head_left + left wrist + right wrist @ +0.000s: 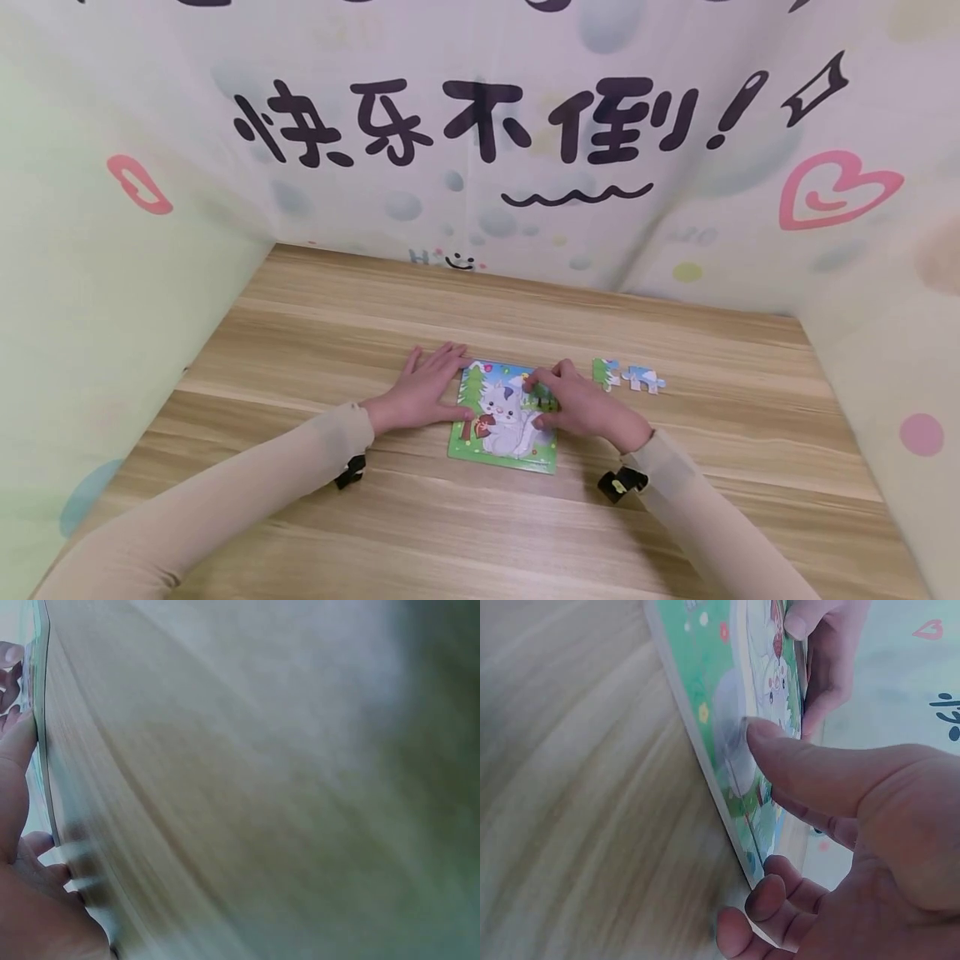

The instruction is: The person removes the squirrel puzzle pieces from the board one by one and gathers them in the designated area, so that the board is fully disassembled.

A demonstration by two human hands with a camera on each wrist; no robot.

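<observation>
A square jigsaw puzzle (506,437) with a grey squirrel picture lies flat on the wooden table. My left hand (420,392) rests at its left side, fingers spread towards the upper left corner and thumb over the left edge. In the left wrist view, that thumb (16,750) touches the board's side. My right hand (588,406) is at the puzzle's upper right, where its curled thumb and index finger pinch a puzzle piece (545,398) partly hidden by them. The right wrist view shows the thumb (802,761) on the picture, with other fingers beside the board's edge.
Two loose puzzle pieces, one with a green tree (604,375) and one blue and white (645,379), lie right of the puzzle. A printed cloth (465,225) hangs behind the wooden table (337,300), with more cloth at both sides.
</observation>
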